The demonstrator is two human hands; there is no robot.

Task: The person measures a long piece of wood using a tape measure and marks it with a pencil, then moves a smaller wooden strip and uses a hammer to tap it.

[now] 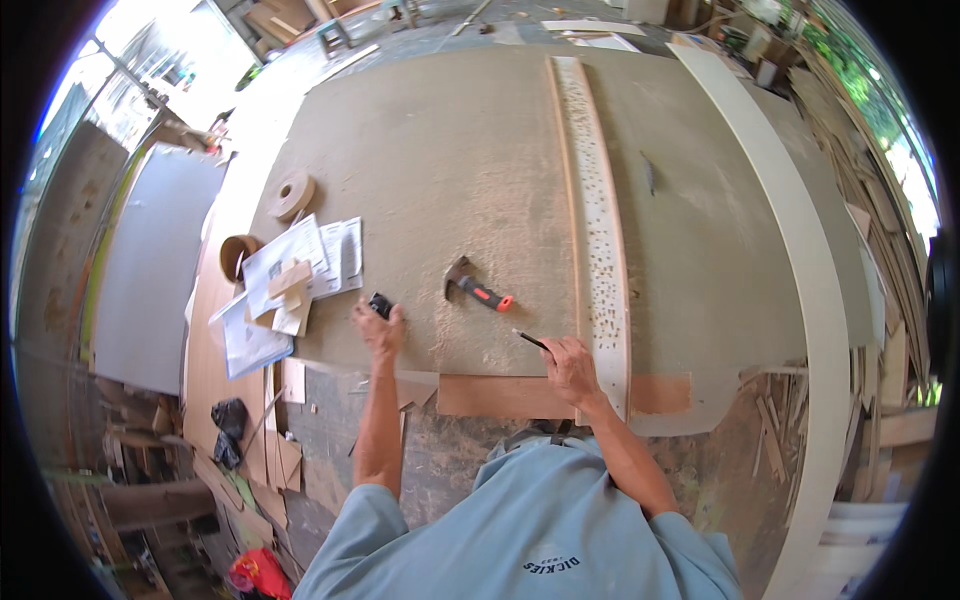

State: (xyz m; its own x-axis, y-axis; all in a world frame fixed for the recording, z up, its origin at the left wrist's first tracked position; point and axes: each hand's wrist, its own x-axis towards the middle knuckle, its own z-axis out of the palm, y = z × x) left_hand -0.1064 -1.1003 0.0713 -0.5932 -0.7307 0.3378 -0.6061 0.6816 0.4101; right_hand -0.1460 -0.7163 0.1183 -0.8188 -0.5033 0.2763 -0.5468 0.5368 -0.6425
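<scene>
My left hand (378, 330) reaches over the table's near left part, its fingers closed on a small dark block-shaped object (380, 305), perhaps a tape measure. In my right hand (573, 368) is a dark pencil (532, 340), its pale tip pointing up and left. Between and beyond the hands lies a claw hammer (478, 287) with a black and orange handle, among scattered wood shavings. Just right of the pencil runs a long, narrow white board (603, 250) dotted with wood chips, with light wooden edges.
The large brown tabletop (430, 150) carries loose papers (300, 262), a tape roll (292, 195) and a brown round container (238, 255) at the left. A long pale strip (790, 220) crosses the right side. Stacked wood (870, 170) stands farther right. Offcuts and a black bag (230, 430) lie lower left.
</scene>
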